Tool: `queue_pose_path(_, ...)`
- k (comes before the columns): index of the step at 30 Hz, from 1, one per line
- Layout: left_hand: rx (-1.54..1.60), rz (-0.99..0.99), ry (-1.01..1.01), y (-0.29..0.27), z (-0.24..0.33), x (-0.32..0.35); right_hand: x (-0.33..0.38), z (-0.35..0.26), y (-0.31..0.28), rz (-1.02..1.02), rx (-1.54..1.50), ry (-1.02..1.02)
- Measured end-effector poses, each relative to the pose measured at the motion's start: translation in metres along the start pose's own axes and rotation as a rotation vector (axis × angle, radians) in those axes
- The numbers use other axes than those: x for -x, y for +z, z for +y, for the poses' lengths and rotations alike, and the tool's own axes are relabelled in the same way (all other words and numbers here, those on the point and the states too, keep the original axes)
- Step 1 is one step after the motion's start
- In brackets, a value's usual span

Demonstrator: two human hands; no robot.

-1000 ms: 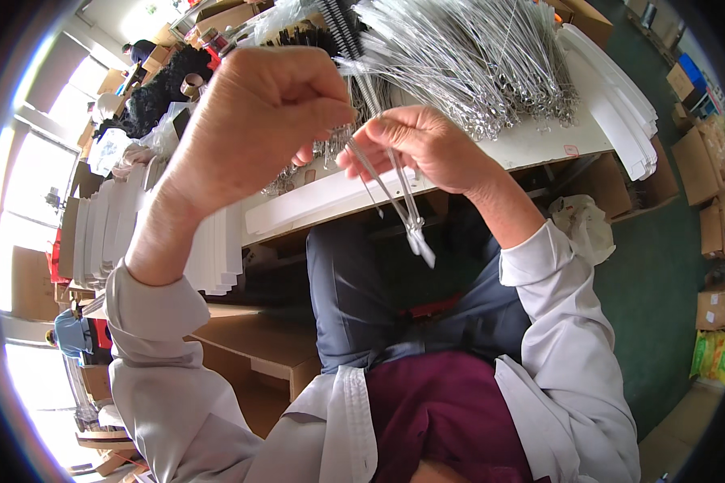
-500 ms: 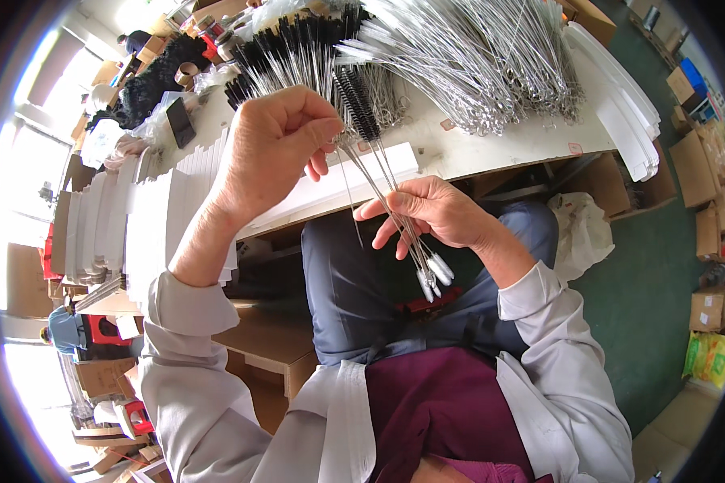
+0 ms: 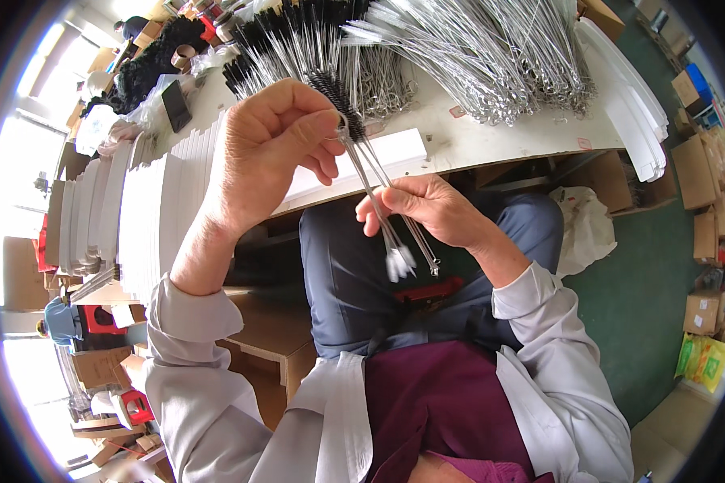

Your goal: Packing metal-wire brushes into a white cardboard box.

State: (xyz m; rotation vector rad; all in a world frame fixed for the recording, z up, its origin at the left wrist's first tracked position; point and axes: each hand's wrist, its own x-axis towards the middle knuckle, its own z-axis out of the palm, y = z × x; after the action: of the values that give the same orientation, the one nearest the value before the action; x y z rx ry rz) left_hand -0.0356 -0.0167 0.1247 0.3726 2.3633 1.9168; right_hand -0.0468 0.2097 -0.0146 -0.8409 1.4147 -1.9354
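Observation:
My left hand (image 3: 270, 149) is raised, thumb and forefinger pinched on a small wire ring (image 3: 344, 129). From there thin wire brushes with white bristle tips (image 3: 399, 262) hang down over my lap. My right hand (image 3: 437, 209) holds the wire handles of black-bristled brushes (image 3: 336, 97) between thumb and fingers. Their bristles point up beside my left fingertips, and their looped ends (image 3: 434, 266) stick out below my right hand. The wires cross between my hands; exactly how many each hand holds is hard to make out.
Behind my hands, the white table (image 3: 491, 145) bears a pile of black brushes (image 3: 298, 48) and a larger pile of white-tipped wire brushes (image 3: 491, 64). Folded white card strips (image 3: 165, 201) stand at the left, near a dark phone (image 3: 176, 106). Cardboard boxes (image 3: 703, 312) line the right.
The white tips have swung left, apart from the black brushes' looped ends. The black bristles have shifted left, closer to my left hand. The single wire that hung loose no longer stands apart.

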Motion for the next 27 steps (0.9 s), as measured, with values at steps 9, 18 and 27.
queue_pose_path(9, 0.114, 0.128, 0.001, -0.012, -0.036, 0.005, 0.031, 0.011, 0.009, -0.011, -0.336, 0.290)
queue_pose_path(18, -0.080, 0.195, 0.008, -0.009, -0.066, 0.024, 0.056, 0.012, 0.002, 0.021, 0.005, 0.405)
queue_pose_path(27, -1.175, 0.322, 0.678, 0.033, -0.098, 0.059, 0.071, 0.004, -0.003, 0.233, 0.294, 0.341)
